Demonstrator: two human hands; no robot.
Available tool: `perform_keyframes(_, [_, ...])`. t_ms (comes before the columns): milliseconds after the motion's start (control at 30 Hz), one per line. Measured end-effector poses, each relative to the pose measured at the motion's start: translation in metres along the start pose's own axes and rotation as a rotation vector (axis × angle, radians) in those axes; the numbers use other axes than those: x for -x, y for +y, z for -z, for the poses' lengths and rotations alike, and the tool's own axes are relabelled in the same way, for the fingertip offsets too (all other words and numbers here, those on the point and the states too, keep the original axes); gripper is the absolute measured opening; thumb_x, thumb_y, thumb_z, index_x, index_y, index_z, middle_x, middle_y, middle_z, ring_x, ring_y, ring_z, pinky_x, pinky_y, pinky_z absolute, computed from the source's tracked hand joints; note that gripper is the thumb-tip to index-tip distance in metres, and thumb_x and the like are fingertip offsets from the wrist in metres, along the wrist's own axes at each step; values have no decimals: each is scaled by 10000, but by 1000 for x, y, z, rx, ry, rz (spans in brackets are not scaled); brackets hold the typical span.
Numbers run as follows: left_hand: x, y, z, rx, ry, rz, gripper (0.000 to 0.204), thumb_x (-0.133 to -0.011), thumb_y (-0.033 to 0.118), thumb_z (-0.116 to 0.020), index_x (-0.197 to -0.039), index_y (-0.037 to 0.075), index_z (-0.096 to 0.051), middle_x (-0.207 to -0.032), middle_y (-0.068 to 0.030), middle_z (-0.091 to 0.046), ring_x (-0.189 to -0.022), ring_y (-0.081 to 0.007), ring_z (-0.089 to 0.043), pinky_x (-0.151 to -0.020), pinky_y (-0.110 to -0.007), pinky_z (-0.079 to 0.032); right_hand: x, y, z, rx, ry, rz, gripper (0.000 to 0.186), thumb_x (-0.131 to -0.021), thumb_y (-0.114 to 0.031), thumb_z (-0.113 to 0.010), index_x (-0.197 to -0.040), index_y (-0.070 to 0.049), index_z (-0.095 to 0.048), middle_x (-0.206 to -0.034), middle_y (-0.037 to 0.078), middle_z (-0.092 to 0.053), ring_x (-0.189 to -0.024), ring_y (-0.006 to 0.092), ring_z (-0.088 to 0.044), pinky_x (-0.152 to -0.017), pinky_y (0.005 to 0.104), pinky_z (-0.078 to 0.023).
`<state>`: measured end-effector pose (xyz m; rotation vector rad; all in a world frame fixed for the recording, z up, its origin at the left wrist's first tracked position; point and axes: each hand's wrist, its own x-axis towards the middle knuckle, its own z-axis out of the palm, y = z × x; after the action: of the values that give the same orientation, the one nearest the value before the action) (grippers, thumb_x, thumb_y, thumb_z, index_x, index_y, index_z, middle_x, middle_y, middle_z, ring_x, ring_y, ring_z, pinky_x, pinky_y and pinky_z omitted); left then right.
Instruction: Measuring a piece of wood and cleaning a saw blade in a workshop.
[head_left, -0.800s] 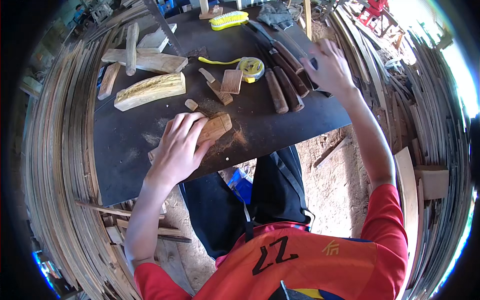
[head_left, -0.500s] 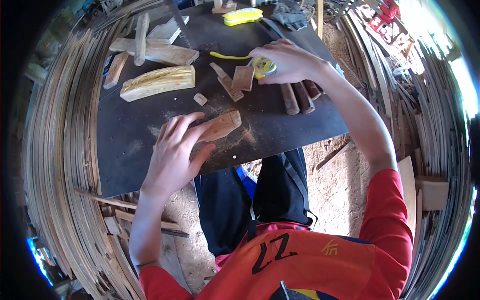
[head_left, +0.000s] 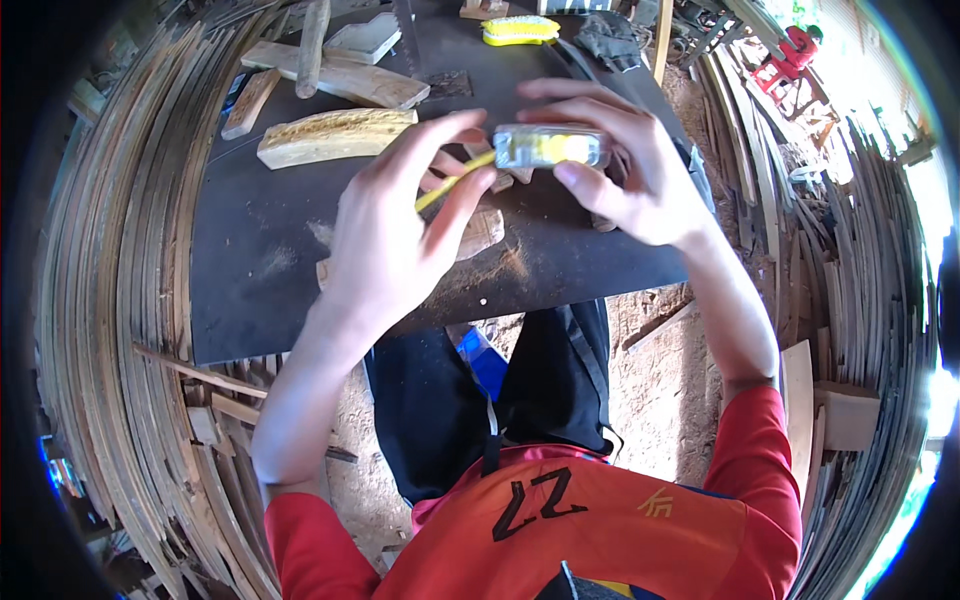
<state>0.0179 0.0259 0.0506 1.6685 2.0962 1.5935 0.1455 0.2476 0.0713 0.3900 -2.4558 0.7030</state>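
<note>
My right hand (head_left: 625,165) grips a clear-cased yellow tape measure (head_left: 545,148) above the dark table, thumb under its near edge. A short length of yellow tape (head_left: 458,183) sticks out of the case toward my left. Around that tape my left hand (head_left: 390,225) is open, thumb and forefinger apart; whether its other fingers touch the tape is hard to see. Below my left hand lies a brown shaped wood piece (head_left: 484,233), partly hidden by it. Small wood pieces behind the tape measure are mostly covered.
On the dark table (head_left: 260,300) lie a pale curved wood block (head_left: 335,137), a long board (head_left: 350,78), a stick (head_left: 313,45) and a small block (head_left: 250,103). A yellow brush (head_left: 520,31) and a dark cloth (head_left: 608,42) sit at the back. Wood strips (head_left: 120,250) are stacked on both sides.
My right hand has lifted the tape measure off the table area and turned it, bringing it nearer. My left hand has risen from the brown wood piece to the tape's end.
</note>
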Motion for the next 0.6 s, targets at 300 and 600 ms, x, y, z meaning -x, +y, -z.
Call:
perform_keyframes(300, [15,-15,40,718,79,552,329,-945,144,-641,-1225,-27,-666,-997,-80,-707,-770,-118,-650,-729,-268,-510,-27,-27,-43,119,70,-9,460,-880,-426,-789,-1079,-45,-626,-801,130,-704,-695,309,-713,-617,384,-553])
perform_keyframes(600, [55,-44,105,558,129,684,281,-952,197,-701,-1190,49,-683,-830,68,-562,-625,-8,-370,-558,-194,-260,-31,-19,-34,174,-199,-45,344,-906,-417,-743,-1004,-101,-648,-798,113,-719,-743,253,-744,-659,375,-577])
